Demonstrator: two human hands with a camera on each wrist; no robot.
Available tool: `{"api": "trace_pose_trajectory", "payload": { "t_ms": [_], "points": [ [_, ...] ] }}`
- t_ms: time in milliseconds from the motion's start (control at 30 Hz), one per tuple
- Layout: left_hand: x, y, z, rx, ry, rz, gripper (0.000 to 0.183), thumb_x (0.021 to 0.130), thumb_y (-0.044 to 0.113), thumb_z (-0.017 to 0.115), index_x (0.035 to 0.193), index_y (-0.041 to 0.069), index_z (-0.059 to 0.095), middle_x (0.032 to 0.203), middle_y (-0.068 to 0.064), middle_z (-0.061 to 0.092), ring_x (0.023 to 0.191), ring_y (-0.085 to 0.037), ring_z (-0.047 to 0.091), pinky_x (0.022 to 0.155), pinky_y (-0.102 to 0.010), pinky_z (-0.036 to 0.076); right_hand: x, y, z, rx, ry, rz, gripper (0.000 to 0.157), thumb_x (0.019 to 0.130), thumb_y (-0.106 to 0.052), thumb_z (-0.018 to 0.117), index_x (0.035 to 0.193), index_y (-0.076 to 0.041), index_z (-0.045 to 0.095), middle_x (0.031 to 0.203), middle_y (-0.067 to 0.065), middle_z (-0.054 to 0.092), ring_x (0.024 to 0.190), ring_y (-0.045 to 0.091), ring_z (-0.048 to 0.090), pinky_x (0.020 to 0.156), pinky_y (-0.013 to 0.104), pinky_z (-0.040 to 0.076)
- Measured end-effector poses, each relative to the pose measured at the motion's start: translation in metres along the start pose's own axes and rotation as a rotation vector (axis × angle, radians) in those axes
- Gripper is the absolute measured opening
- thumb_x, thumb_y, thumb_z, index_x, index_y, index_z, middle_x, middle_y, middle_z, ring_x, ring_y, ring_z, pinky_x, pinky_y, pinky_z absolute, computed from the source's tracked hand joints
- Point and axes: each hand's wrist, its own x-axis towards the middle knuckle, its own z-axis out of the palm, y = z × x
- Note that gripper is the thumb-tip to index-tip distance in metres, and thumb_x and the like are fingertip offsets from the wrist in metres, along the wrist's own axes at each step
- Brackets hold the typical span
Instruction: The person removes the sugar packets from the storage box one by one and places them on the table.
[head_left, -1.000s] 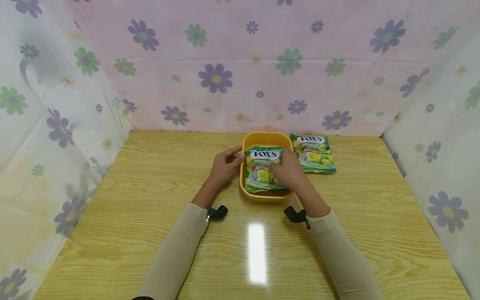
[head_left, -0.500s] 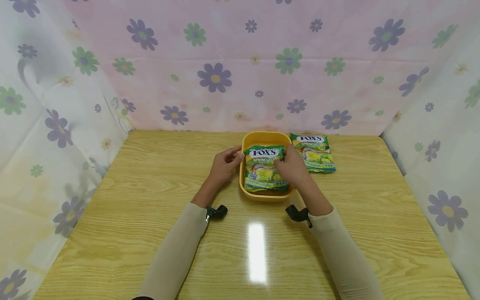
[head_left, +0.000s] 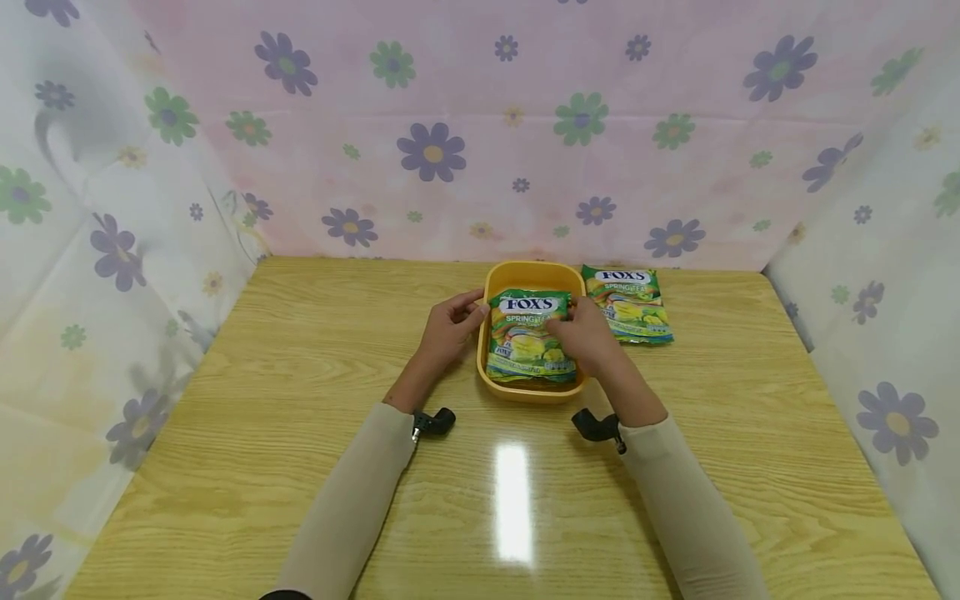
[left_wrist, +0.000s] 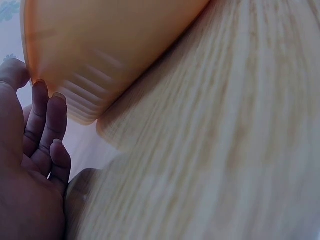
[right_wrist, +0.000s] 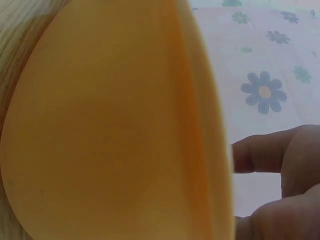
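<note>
A green and yellow bag of Fox's Spring Tea candy (head_left: 523, 343) lies face up in a yellow plastic tub (head_left: 534, 397), with another bag edge showing beneath its lower side. My right hand (head_left: 592, 340) reaches over the tub's right rim and pinches the bag's right side, thumb on the front and fingers by its upper right corner. On the tub's left, my left hand (head_left: 442, 335) holds the rim with thumb and fingers. In the left wrist view, the fingers (left_wrist: 56, 117) meet the outer wall. The tub wall (right_wrist: 110, 120) hides the bag in the right wrist view.
A second Fox's bag (head_left: 632, 310) lies flat just right of the tub, near the back edge of the wooden table (head_left: 315, 333). Flower-patterned cloth (head_left: 431, 200) rises behind the table and along both sides.
My right hand has slid slightly right, uncovering more of the bag's upper right part. The bag has shifted a little and lies straighter in the tub. My left hand stays at the rim.
</note>
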Motion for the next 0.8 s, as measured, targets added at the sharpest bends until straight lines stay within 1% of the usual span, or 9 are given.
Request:
{"api": "trace_pose_trajectory", "payload": {
  "t_ms": [67,133,200,267,367,433,500,600,800],
  "points": [
    [0.000,0.000,0.000,-0.001,-0.001,-0.003,0.039,0.099,0.025,0.065,0.135,0.011,0.064,0.094,-0.009,0.066,0.077,-0.017,0.060,0.069,-0.025,0.050,0.001,0.000,0.000,0.034,-0.002,0.003,0.081,0.101,-0.013,0.056,0.158,0.003,0.001,0.162,0.023,0.013,0.099,0.023,0.049,0.083,0.035,0.040],
    [0.000,0.000,-0.001,0.001,-0.002,-0.005,0.039,0.099,0.025,0.065,0.135,0.011,0.064,0.094,-0.009,0.066,0.077,-0.017,0.060,0.069,-0.025,0.050,0.002,0.001,0.000,0.066,-0.008,-0.004,0.072,0.100,-0.012,0.056,0.155,0.008,0.013,0.148,0.026,0.035,0.102,0.025,0.046,0.082,0.035,0.040],
    [0.001,0.000,-0.001,0.004,-0.001,-0.006,0.039,0.099,0.025,0.065,0.135,0.011,0.064,0.094,-0.008,0.067,0.078,-0.017,0.061,0.069,-0.025,0.050,0.002,0.000,0.000,0.087,-0.025,-0.022,0.064,0.100,-0.010,0.055,0.150,0.012,0.021,0.122,0.022,0.047,0.092,0.022,0.045,0.078,0.033,0.040],
    [0.000,0.000,-0.001,0.004,0.001,-0.008,0.039,0.099,0.026,0.065,0.135,0.012,0.064,0.094,-0.008,0.067,0.078,-0.017,0.061,0.070,-0.025,0.051,0.003,0.000,-0.001,0.086,-0.047,-0.037,0.059,0.100,-0.009,0.056,0.147,0.013,0.026,0.100,0.015,0.042,0.074,0.019,0.039,0.070,0.033,0.039],
    [0.000,0.001,-0.001,-0.002,0.004,-0.013,0.039,0.099,0.026,0.065,0.136,0.012,0.064,0.095,-0.008,0.067,0.079,-0.018,0.061,0.071,-0.025,0.051,0.004,0.001,-0.001,0.041,-0.069,-0.036,0.072,0.099,-0.011,0.059,0.154,0.010,0.016,0.114,0.017,0.043,0.073,0.020,0.037,0.072,0.035,0.039],
    [-0.001,0.001,-0.001,-0.004,0.006,-0.017,0.039,0.099,0.026,0.066,0.136,0.012,0.064,0.095,-0.008,0.067,0.080,-0.018,0.061,0.072,-0.025,0.050,0.004,0.002,-0.001,0.010,-0.083,-0.028,0.082,0.098,-0.013,0.061,0.158,0.004,0.008,0.142,0.023,0.036,0.093,0.024,0.048,0.085,0.039,0.044],
    [-0.001,0.001,-0.001,-0.008,0.007,-0.021,0.039,0.099,0.025,0.065,0.136,0.012,0.064,0.095,-0.008,0.066,0.080,-0.018,0.061,0.072,-0.025,0.050,0.005,0.004,0.000,-0.010,-0.099,-0.031,0.089,0.098,-0.015,0.063,0.159,0.000,0.001,0.160,0.020,0.016,0.124,0.030,0.043,0.102,0.044,0.041],
    [-0.001,0.001,-0.001,-0.007,0.005,-0.027,0.039,0.099,0.025,0.065,0.136,0.012,0.064,0.095,-0.008,0.066,0.079,-0.017,0.061,0.072,-0.024,0.050,0.005,0.006,0.003,-0.019,-0.122,-0.057,0.083,0.097,-0.015,0.064,0.159,-0.003,0.010,0.160,0.020,0.020,0.142,0.036,0.031,0.110,0.052,0.036],
    [-0.003,0.012,0.000,-0.018,-0.014,-0.023,0.041,0.100,0.020,0.064,0.137,0.005,0.061,0.094,-0.011,0.066,0.075,-0.012,0.059,0.068,-0.022,0.048,0.003,0.007,0.004,-0.017,-0.121,-0.093,0.078,0.097,-0.015,0.065,0.158,-0.008,0.016,0.151,0.019,0.033,0.131,0.036,0.044,0.104,0.053,0.041]
  ]
}}
